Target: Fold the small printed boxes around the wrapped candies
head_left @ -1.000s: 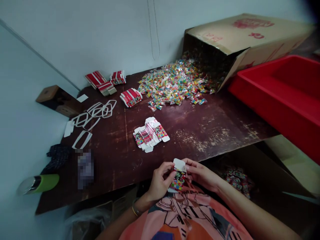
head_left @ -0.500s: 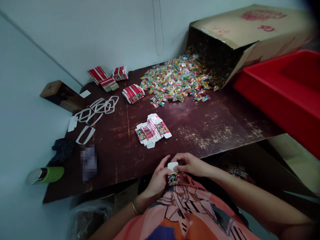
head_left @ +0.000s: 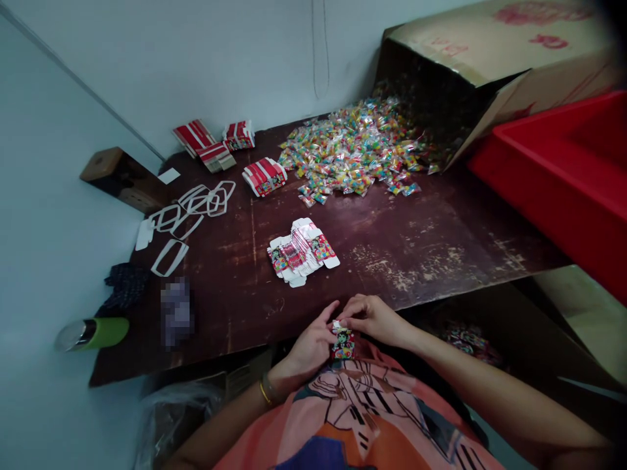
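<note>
Just off the near edge of the dark table (head_left: 230,281), in front of the printed shirt (head_left: 355,418), a small printed box (head_left: 343,344) sits upright between the person's 2 hands. The left hand (head_left: 312,344) has hold of its left side, the thumb and lower fingers drawn in on the card while 1 finger points out straight past the top. The right hand (head_left: 375,320) is curled at the top right corner, thumb and forefinger brought almost together at the white flap (head_left: 337,324); whether they pinch it or only press on it, I cannot tell. The step in hand looks to be folding that flap in, and it should go best with the left grip firm enough to keep the walls square but light enough not to bow them. I would crease the flap along its fold first, then ease its lip inside the front panel with even pressure from the thumb, since thin card probably buckles if forced at 1 corner. Keeping the outstretched left finger clear of the opening would help too. Beyond the hands, a fanned stack of flat cartons (head_left: 300,254) lies within easy reach, and farther back a pile of wrapped sweets (head_left: 350,153) spreads from the mouth of a big cardboard box (head_left: 494,49).
</note>
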### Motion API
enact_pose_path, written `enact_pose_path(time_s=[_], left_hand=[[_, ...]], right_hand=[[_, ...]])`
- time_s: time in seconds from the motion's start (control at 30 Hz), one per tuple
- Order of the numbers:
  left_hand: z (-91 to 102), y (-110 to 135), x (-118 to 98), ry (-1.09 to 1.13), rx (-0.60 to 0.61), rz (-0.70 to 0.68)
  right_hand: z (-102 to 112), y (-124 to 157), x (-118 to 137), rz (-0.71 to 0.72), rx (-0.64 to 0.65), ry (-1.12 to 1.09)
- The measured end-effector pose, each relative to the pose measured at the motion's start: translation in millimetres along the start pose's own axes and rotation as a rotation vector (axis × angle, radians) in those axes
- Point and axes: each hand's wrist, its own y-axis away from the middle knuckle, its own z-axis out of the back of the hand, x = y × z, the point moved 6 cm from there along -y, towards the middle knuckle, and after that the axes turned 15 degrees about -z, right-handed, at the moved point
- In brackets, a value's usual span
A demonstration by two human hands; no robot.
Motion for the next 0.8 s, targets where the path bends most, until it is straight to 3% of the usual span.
enact_pose_path(time_s=[0.17, 0.3, 0.37, 0.4, 0.47, 0.53, 0.6, 0.63, 0.7, 0.8], left_hand=[[5.9, 3.2, 3.1, -0.044, 0.082, -0.049], [4.2, 3.0, -2.3, -0.252, 0.131, -0.117], [4.7, 0.2, -16.1, -0.479, 0.147, -0.176], [5.3, -1.2, -25.3, -0.606, 0.167, -0.193], [8.2, -2.4, -44.2, -0.854, 0.248, -0.169], [14.4, 0.3, -59.9, -1.057, 0.369, -0.078], [24.2, 6.7, -70.8, -1.228, 0.479, 0.039], [29.1, 10.4, -74.4, -1.295, 0.520, 0.088], [35.1, 15.0, -80.2, -1.331, 0.542, 0.102], [30.8, 10.1, -85.4, -1.074, 0.436, -0.063]], right_hand=[[-8.0, 24.3, 21.4, 0.227, 0.059, 0.242], [-11.3, 29.5, 26.1, 0.286, 0.167, 0.279], [5.5, 10.9, 18.4, 0.300, 0.213, 0.257], [24.3, -5.3, 11.7, 0.298, 0.173, 0.270], [87.1, -47.0, -5.9, 0.240, -0.102, 0.367], [173.8, -82.0, -25.9, 0.068, -0.606, 0.521], [239.0, -104.9, -43.7, -0.028, -0.820, 0.546], [260.6, -112.1, -51.5, -0.055, -0.878, 0.555], [277.2, -118.9, -64.6, -0.064, -0.921, 0.569], [248.3, -110.3, -78.6, -0.056, -0.975, 0.589]])
